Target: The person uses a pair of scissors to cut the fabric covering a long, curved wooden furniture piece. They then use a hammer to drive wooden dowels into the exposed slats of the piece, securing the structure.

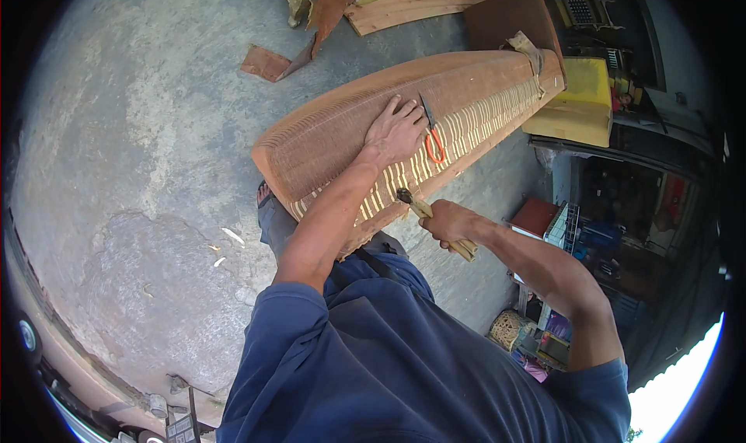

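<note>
A long, tapering padded seat piece (342,124) lies slantwise in front of me, covered in brown ribbed fabric with a band of pale yellow stripes. My left hand (395,132) rests flat on the brown fabric, fingers spread. Just right of its fingertips lies a pair of scissors (434,136) with orange handles and dark blades. My right hand (449,221) is wrapped round the pale handle of a hammer (420,205), whose small dark head is close to the near edge of the striped band.
Beyond the padded piece are a brown strip of material (268,62), a wooden board (420,8) and a brown padded block (513,19). A yellow cushioned piece (571,101) stands at the right. Shelves with a woven basket (507,330) are at lower right. Scraps (232,235) lie on the concrete floor.
</note>
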`<state>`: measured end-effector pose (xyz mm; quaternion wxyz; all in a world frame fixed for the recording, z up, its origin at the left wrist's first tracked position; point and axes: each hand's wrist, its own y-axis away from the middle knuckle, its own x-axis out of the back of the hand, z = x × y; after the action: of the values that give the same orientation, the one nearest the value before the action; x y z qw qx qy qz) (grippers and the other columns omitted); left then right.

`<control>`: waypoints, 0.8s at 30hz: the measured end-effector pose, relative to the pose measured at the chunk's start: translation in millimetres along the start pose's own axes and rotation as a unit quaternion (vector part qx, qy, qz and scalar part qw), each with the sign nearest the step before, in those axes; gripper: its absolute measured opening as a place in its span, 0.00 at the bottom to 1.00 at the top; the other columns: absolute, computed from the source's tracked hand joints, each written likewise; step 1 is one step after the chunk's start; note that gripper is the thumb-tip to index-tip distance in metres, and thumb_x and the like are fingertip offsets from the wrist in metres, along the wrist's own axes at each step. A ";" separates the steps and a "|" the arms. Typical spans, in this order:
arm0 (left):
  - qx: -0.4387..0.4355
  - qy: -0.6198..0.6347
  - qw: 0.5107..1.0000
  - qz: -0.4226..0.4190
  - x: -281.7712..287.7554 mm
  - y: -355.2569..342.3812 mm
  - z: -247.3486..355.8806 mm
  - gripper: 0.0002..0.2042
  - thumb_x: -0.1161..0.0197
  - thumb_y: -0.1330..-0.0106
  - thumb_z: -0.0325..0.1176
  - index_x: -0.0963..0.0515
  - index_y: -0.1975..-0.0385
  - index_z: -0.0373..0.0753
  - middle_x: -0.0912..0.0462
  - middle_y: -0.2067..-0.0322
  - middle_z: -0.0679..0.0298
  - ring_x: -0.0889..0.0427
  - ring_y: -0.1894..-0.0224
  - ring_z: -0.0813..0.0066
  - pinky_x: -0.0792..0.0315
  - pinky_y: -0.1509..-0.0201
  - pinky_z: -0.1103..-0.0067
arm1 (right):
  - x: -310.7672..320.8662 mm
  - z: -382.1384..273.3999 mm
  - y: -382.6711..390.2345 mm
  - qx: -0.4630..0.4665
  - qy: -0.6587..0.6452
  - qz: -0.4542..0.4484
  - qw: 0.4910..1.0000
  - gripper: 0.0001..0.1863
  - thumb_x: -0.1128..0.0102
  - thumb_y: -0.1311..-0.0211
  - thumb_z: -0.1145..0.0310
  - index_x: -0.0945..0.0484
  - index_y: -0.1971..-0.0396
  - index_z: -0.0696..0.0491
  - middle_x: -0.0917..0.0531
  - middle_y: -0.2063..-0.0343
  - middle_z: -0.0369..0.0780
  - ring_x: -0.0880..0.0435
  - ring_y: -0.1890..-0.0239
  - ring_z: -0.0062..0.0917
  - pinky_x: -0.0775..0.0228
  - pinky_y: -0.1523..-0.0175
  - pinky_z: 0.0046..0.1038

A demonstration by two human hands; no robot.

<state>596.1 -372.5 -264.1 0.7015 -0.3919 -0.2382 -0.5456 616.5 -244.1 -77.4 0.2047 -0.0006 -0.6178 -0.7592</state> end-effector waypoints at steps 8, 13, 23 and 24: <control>0.006 -0.015 1.000 -0.025 9.1 -2.1 1.5 0.20 0.46 0.26 0.42 0.22 0.38 0.43 0.25 0.33 0.62 0.35 0.25 0.64 0.50 0.19 0.56 | -72.4 73.4 -19.4 0.093 -0.154 0.037 0.983 0.12 0.48 0.24 0.65 0.28 0.55 0.59 0.20 0.74 0.39 0.17 0.76 0.24 0.20 0.70 0.31; 0.007 -0.009 1.000 -0.019 -1.1 -1.8 -1.0 0.20 0.46 0.26 0.42 0.23 0.38 0.43 0.25 0.33 0.64 0.36 0.25 0.66 0.51 0.18 0.55 | -16.9 68.1 -10.8 0.126 -0.117 0.028 0.985 0.14 0.42 0.31 0.73 0.31 0.49 0.58 0.18 0.62 0.43 0.11 0.62 0.26 0.15 0.62 0.32; 0.012 -0.015 1.000 -0.005 0.1 -0.5 -1.6 0.20 0.48 0.25 0.43 0.23 0.38 0.44 0.25 0.32 0.63 0.36 0.25 0.66 0.51 0.18 0.57 | 62.8 -6.3 -14.5 0.000 0.059 -0.089 0.994 0.13 0.48 0.36 0.81 0.29 0.54 0.74 0.17 0.58 0.57 0.08 0.61 0.42 0.08 0.64 0.44; 0.009 -0.013 1.000 -0.001 1.8 -1.3 0.2 0.20 0.48 0.24 0.43 0.23 0.38 0.44 0.25 0.32 0.63 0.36 0.25 0.66 0.51 0.18 0.57 | 67.4 -9.7 -17.3 -0.020 0.048 -0.095 0.994 0.14 0.48 0.36 0.82 0.29 0.55 0.76 0.17 0.57 0.59 0.08 0.61 0.44 0.08 0.64 0.45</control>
<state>595.3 -373.5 -262.2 0.7012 -0.3926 -0.2521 -0.5391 551.8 -271.5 -78.8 0.1612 0.0905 -0.5894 -0.7864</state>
